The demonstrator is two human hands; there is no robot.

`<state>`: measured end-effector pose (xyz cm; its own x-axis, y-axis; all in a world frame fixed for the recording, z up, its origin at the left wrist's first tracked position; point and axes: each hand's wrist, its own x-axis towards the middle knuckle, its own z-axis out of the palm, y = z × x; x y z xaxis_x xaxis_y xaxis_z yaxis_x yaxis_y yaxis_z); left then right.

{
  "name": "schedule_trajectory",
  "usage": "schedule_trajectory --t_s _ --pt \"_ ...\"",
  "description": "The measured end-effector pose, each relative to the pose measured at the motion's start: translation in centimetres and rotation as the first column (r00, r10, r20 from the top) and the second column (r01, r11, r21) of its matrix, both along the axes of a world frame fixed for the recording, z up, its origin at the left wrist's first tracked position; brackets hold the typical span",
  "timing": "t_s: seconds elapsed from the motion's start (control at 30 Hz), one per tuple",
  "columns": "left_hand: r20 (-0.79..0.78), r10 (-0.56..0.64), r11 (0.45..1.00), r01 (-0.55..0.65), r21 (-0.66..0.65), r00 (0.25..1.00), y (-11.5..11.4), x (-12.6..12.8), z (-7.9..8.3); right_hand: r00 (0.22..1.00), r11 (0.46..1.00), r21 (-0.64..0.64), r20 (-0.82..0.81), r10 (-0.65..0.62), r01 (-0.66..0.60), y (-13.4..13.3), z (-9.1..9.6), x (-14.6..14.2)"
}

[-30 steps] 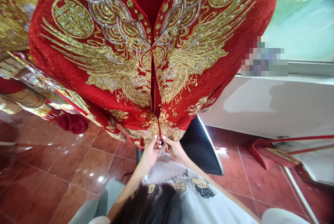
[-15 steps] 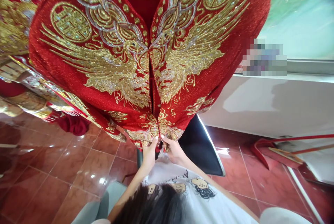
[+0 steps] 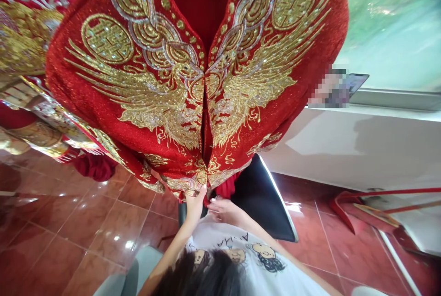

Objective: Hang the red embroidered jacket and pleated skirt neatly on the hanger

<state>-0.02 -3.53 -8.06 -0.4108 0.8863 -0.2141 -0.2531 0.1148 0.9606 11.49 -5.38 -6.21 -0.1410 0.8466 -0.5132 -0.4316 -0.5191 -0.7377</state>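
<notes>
A red jacket [image 3: 172, 126] hangs upright in front of me, thickly embroidered with gold birds and round medallions. Its front edges meet at the chest and part slightly below. My left hand [image 3: 195, 202] pinches the bottom hem beside the front opening, thumb on the outer face. Just below the hem, right of the opening, is my right hand [image 3: 224, 211]. Its fingers are drawn together close to the left hand; whatever lies between the fingertips is too small to make out. Red cloth [image 3: 225, 188] shows under the right half of the hem.
A black chair [image 3: 265, 199] stands behind the jacket, to the right. More embroidered red and gold garments [image 3: 31, 52] hang at left. A phone [image 3: 358, 83] sits by the window ledge [image 3: 392, 99]. A red-framed object [image 3: 347, 208] stands at right on the tiled floor [image 3: 96, 231].
My right hand has let go of the right hem corner and moved slightly down, fingers turned inward. My left hand keeps its pinch. The jacket sits a little lower in view.
</notes>
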Motion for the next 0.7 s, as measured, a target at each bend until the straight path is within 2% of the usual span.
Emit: schedule_trajectory --t_s 0.07,0.13,0.33,0.5,0.7 --pt "-0.005 -0.013 1.000 0.013 0.007 1.000 0.0 -0.1 0.0 0.998 0.993 -0.106 -0.012 0.054 -0.055 0.3 0.7 -0.2" --pt "-0.009 -0.021 1.000 0.021 0.011 1.000 0.0 -0.2 0.0 0.999 0.987 -0.151 0.003 0.048 -0.047 1.1 1.6 -0.5" --pt "-0.007 -0.065 0.998 0.065 0.008 0.998 0.3 0.0 0.8 0.992 0.995 -0.056 0.105 -0.072 0.078 2.5 2.6 -1.6" --pt "-0.005 -0.061 0.998 0.061 0.009 0.998 0.4 0.1 1.2 0.999 0.995 -0.095 0.050 -0.010 0.015 2.8 2.6 -2.1" --pt "0.000 -0.054 0.998 0.054 0.012 0.999 0.4 0.5 1.0 0.999 0.985 -0.168 -0.008 0.049 -0.049 3.9 3.8 -1.7"
